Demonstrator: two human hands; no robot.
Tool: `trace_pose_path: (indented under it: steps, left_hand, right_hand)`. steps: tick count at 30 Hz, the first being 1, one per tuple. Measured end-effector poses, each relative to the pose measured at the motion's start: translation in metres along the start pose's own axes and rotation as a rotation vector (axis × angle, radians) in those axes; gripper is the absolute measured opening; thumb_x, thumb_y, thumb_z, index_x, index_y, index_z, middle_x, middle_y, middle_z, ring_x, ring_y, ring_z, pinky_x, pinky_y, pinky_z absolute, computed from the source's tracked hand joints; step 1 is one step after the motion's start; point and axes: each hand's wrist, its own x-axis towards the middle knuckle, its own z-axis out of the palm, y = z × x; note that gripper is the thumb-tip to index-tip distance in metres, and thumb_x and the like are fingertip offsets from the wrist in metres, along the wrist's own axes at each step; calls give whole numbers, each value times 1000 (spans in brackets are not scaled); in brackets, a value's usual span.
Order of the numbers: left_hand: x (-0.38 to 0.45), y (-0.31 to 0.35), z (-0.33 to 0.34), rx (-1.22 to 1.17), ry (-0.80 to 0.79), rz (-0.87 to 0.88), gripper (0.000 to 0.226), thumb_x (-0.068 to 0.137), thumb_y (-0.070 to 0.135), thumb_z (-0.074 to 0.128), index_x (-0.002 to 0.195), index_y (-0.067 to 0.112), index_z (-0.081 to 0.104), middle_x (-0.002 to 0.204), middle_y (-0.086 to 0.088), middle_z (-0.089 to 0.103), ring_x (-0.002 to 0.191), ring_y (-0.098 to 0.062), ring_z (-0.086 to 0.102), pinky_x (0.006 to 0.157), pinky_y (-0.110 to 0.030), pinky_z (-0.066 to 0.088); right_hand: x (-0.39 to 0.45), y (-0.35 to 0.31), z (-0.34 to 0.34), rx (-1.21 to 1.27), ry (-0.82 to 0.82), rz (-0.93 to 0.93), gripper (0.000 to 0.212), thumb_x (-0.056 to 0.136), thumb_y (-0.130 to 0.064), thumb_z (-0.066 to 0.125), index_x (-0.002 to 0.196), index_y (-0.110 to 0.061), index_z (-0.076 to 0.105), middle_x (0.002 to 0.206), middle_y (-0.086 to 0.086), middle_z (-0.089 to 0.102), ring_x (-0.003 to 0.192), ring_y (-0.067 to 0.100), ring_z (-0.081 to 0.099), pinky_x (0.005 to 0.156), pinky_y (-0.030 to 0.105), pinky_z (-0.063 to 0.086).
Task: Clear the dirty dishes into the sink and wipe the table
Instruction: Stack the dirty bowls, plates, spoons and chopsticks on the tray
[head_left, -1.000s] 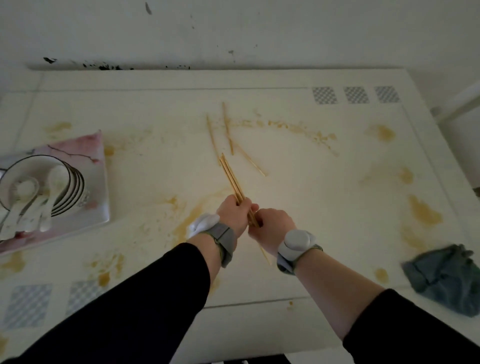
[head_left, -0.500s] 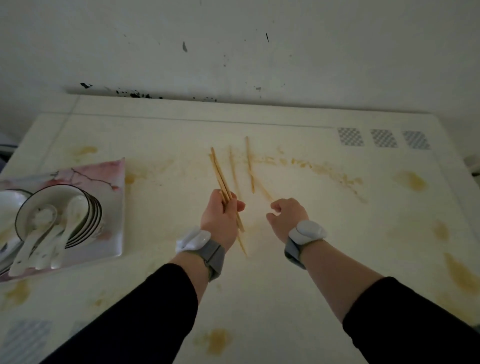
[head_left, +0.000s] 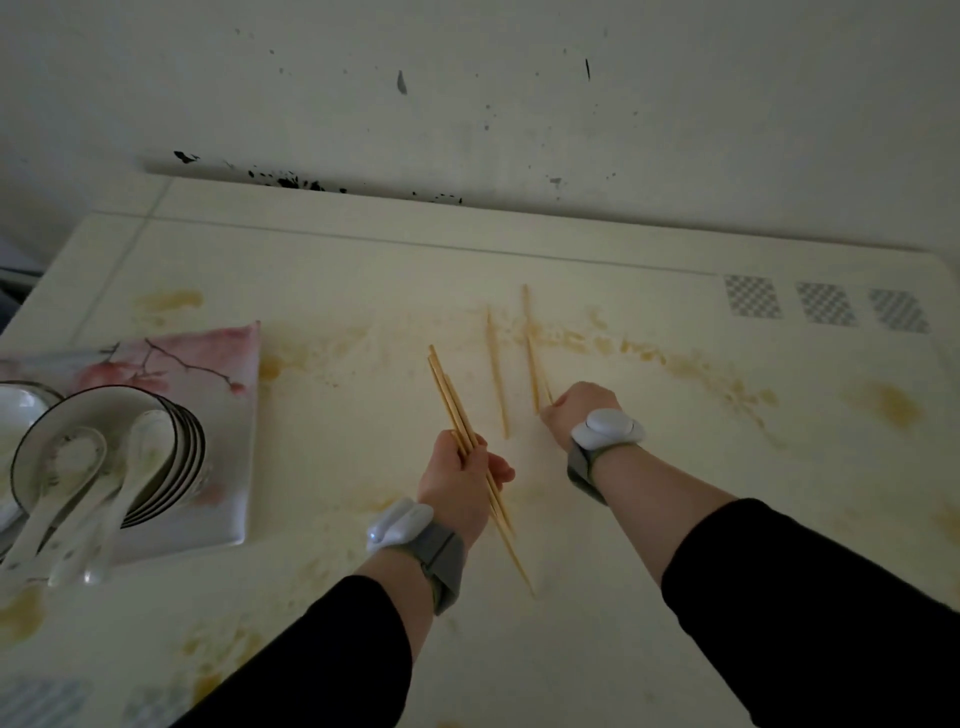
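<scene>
My left hand (head_left: 460, 480) grips a bundle of wooden chopsticks (head_left: 451, 397) that points up and to the left over the stained cream table (head_left: 675, 519). Loose chopsticks (head_left: 497, 379) lie on the table just beyond. My right hand (head_left: 582, 408) is down at the near ends of two of them (head_left: 532, 364), fingers curled at the sticks; the grasp itself is hidden behind the hand. A stack of white bowls (head_left: 130, 452) with white spoons (head_left: 83, 499) in it sits on a pink-flowered square plate (head_left: 208, 374) at the left.
Yellow-brown sauce smears (head_left: 691, 364) run across the middle and right of the table. A spotted white wall (head_left: 467, 104) stands right behind the table's far edge.
My hands have come apart: the left keeps the bundle, the right has reached forward to the loose chopsticks. The view has shifted, so the grey cloth at the right is out of sight.
</scene>
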Motion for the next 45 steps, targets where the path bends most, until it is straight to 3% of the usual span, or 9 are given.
trace_pose_path:
  steps: [4, 8, 10, 14, 19, 23, 29, 38, 45]
  left_hand:
    - [6, 1, -2, -60, 28, -59, 19, 99, 11, 37, 86, 18, 48, 71, -5, 65, 79, -31, 69, 76, -43, 57]
    - [11, -2, -8, -91, 47, -95, 19, 99, 10, 37, 86, 17, 49, 72, -6, 65, 74, -28, 69, 75, -44, 57]
    - [13, -3, -12, -104, 50, -116, 18, 99, 10, 37, 87, 16, 50, 73, -7, 66, 75, -28, 69, 76, -46, 58]
    - [13, -2, -11, -118, 66, -141, 18, 99, 9, 37, 87, 16, 49, 77, -9, 66, 75, -28, 69, 76, -45, 58]
    - [7, 1, -10, -169, 59, -195, 16, 99, 6, 35, 99, 8, 50, 82, -11, 65, 73, -26, 68, 77, -44, 59]
    - [-1, 6, -6, -225, 35, -258, 18, 98, 4, 32, 108, 4, 48, 87, -12, 62, 77, -27, 66, 84, -48, 56]
    - [-17, 6, 5, -188, 0, -304, 20, 97, 17, 47, 111, 3, 48, 104, -14, 62, 89, -27, 66, 87, -49, 55]
    - [-45, -11, 17, 80, -45, -156, 13, 87, 7, 53, 99, 10, 48, 101, -15, 65, 101, -33, 63, 88, -55, 52]
    - [-68, -16, 18, 311, -73, 74, 6, 95, 16, 44, 99, 12, 46, 94, -6, 66, 92, -28, 62, 80, -45, 55]
  right_hand:
    - [6, -24, 0, 45, 44, -8, 39, 85, -46, 58, 71, -10, 54, 72, 5, 57, 69, 24, 58, 58, 25, 40]
    - [2, -42, 5, -68, 49, -41, 56, 83, -55, 58, 110, -6, 52, 107, 11, 59, 99, 26, 60, 78, 31, 48]
    - [3, -44, 6, -121, 33, -73, 32, 91, -41, 52, 88, -10, 57, 100, 8, 63, 79, 21, 59, 65, 24, 45]
    - [-1, -44, 5, -161, 31, -29, 34, 89, -30, 53, 60, -15, 46, 64, -1, 50, 53, 12, 44, 43, 18, 25]
    - [-14, -34, 3, -224, -63, -45, 25, 86, -30, 55, 66, -15, 54, 67, -2, 56, 64, 16, 57, 46, 16, 31]
    - [-36, -16, 11, -110, -188, -48, 28, 80, -37, 61, 69, -12, 63, 75, 3, 71, 72, 19, 70, 74, 28, 55]
    - [-90, 9, 26, -99, -214, -152, 30, 79, -41, 59, 59, -19, 65, 47, -4, 65, 46, 5, 63, 45, 18, 41]
    - [-141, 48, 43, 50, -183, -213, 9, 81, -28, 56, 79, -23, 62, 71, 0, 72, 64, 14, 70, 69, 29, 59]
    - [-149, 60, 16, 625, 77, -229, 27, 77, -25, 74, 101, -16, 70, 79, -3, 69, 53, 7, 61, 50, 17, 50]
